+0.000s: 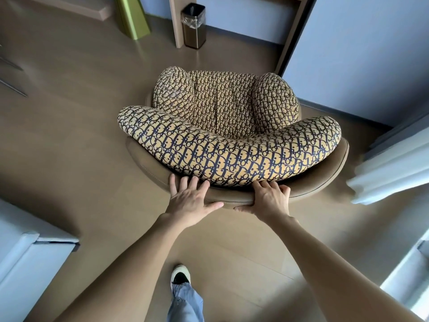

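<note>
Tan floor point(81, 135), left hand point(190, 201) flat on armchair point(232, 156), right hand point(269, 198) gripping it, base hidden

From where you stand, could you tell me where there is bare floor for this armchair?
Bare floor lies left of the armchair, up to the green panel and bin. The right is crowded: wall and curtain stand close.

Tan floor point(69, 126), steel bin point(193, 26)
</note>
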The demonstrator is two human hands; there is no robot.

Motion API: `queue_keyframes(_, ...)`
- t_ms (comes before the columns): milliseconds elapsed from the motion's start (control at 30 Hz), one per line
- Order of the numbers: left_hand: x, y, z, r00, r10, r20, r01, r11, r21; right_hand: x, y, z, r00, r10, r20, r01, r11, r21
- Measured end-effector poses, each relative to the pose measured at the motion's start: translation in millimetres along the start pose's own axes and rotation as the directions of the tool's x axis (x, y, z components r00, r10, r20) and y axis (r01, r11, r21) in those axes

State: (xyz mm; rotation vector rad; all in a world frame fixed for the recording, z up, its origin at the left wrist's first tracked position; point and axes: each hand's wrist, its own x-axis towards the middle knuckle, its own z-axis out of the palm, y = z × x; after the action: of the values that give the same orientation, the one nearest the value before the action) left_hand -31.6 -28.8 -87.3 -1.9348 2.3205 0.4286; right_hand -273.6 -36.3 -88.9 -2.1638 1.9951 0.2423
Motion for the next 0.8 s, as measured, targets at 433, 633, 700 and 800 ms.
queue_keyframes(433,39.1,9.1,-1.3,0.998,0.017,-0.068,-0.017,1.000,-0.004,39.3,22.6,-13.5,0.999,-0.033,0.002,0.033,0.999,-0.035)
queue_keyframes(633,77.0,0.1,-12.4,0.997,0.022,-0.077,-0.020,1.000,0.023,78.7,23.4,-18.8,0.999,-0.038,-0.011,0.037,0.999,-0.016)
queue_keyframes(700,92.7,-1.8,-16.1,0.997,0.023,-0.072,-0.021,0.999,0.026,94.7,26.1,-22.3,0.999,-0.041,-0.011,0.040,0.999,-0.023)
queue_keyframes(800,116.7,-3.0,-21.2,0.997,0.026,-0.078,-0.024,0.999,0.032,119.6,31.5,-27.0,0.999,-0.043,-0.023,0.042,0.999,-0.030)
